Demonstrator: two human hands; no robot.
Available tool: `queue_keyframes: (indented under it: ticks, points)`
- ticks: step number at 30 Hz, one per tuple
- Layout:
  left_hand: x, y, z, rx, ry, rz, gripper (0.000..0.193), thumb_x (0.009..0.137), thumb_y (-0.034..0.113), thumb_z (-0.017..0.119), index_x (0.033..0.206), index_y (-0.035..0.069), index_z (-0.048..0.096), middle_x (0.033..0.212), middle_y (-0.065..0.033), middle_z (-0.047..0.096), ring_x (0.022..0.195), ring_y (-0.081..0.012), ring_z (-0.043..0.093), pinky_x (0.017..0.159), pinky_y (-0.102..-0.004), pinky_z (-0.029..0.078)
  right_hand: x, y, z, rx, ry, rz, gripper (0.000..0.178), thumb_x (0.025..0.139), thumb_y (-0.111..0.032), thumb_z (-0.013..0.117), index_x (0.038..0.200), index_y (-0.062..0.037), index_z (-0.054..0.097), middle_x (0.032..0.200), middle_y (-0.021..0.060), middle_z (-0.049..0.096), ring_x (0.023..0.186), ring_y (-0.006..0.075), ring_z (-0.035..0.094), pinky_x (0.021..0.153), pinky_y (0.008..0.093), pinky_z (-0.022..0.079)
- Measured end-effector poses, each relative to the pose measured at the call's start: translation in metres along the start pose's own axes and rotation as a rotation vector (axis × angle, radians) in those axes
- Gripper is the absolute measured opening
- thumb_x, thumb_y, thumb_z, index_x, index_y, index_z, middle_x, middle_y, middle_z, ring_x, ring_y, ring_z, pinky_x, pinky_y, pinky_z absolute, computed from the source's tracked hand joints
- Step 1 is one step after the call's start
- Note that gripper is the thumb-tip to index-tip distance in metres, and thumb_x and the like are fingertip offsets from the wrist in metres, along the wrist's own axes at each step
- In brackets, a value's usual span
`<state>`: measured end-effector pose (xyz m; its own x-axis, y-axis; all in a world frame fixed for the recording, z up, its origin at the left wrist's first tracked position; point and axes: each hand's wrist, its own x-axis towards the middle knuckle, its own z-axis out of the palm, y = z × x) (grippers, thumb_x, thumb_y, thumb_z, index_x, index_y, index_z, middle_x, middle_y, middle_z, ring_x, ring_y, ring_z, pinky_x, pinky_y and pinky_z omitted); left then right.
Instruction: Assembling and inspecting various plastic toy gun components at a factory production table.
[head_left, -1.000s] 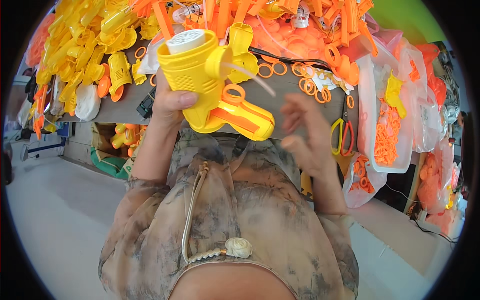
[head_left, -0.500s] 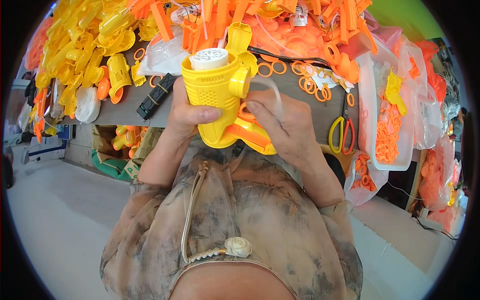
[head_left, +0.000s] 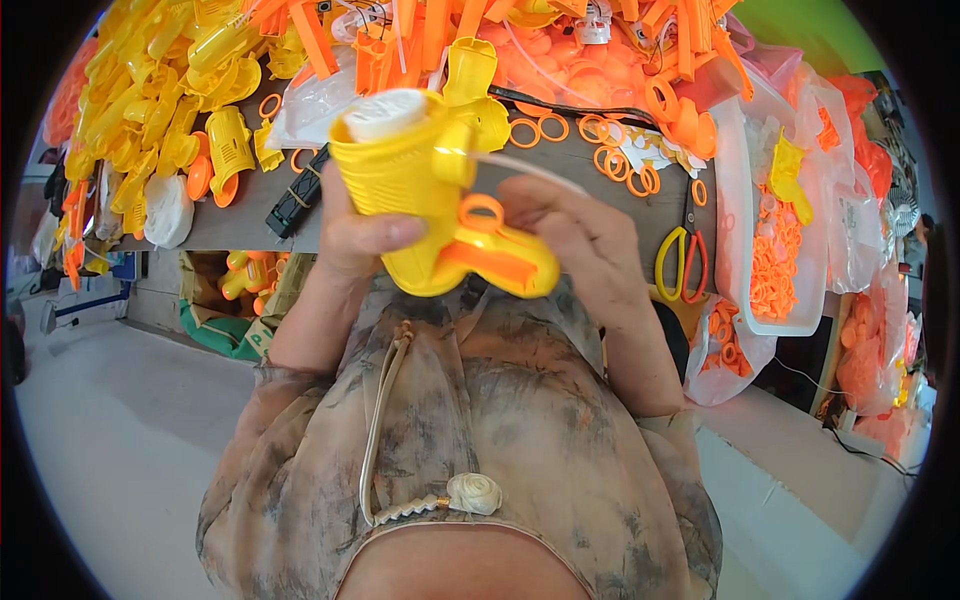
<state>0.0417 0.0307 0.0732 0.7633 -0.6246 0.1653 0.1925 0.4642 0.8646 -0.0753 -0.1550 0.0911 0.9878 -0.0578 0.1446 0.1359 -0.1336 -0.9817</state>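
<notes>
My left hand is wrapped round the barrel of a yellow plastic toy gun, held upright above the table's front edge. A white round insert sits in its top opening. An orange ring-shaped trigger and the handle with an orange strip point toward the right. From the gun's side a clear tube runs across to my right hand. That hand is just right of the handle, its fingers curled and slightly blurred; what they grip is hidden.
Yellow shells are heaped at the far left, orange parts at the back. A black strapped block lies left of the gun. Rings and scissors lie right, beside a white bin of small orange parts.
The toy gun has moved slightly left and up, its top tilting left. My right hand has come away from the trigger, which now shows fully, and the tube is straighter.
</notes>
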Motion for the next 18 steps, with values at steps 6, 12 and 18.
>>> queue_keyframes:
  ticks: [6, 12, 18]
  points:
    - [0.002, 0.004, -0.011, 0.035, 0.073, -0.013, 0.080, 0.056, 0.033, 0.070, 0.123, -0.003, 0.043, 0.103, -0.0206, 0.057, 0.088, -0.0311, 0.062, 0.078, -0.0400, 0.054, -0.028, 0.027, 0.008, 0.049, 0.010, -0.055, 0.074, 0.090, -0.050, 0.051, 0.135, 0.0038, 0.029, 0.101, 0.0093, 0.053, 0.089, 0.0141, 0.053, 0.076, 0.0253, 0.044]
    - [-0.003, -0.009, -0.009, -0.173, 0.065, -0.003, 0.078, 0.058, 0.031, 0.070, 0.123, -0.003, 0.044, 0.106, -0.0194, 0.058, 0.092, -0.0307, 0.061, 0.080, -0.0405, 0.053, -0.022, 0.012, 0.026, -0.027, 0.097, -0.081, 0.046, 0.091, -0.028, 0.050, 0.122, 0.0035, 0.038, 0.096, 0.0112, 0.056, 0.073, 0.0177, 0.056, 0.066, 0.0281, 0.046]
    - [-0.014, -0.007, 0.007, -0.150, 0.073, -0.038, 0.083, 0.057, 0.036, 0.072, 0.125, -0.001, 0.043, 0.109, -0.0176, 0.056, 0.096, -0.0295, 0.059, 0.082, -0.0407, 0.052, -0.023, 0.019, 0.016, -0.043, 0.130, -0.135, 0.062, 0.092, -0.050, 0.043, 0.115, 0.0073, 0.042, 0.100, 0.0135, 0.055, 0.086, 0.0149, 0.054, 0.075, 0.0269, 0.044]
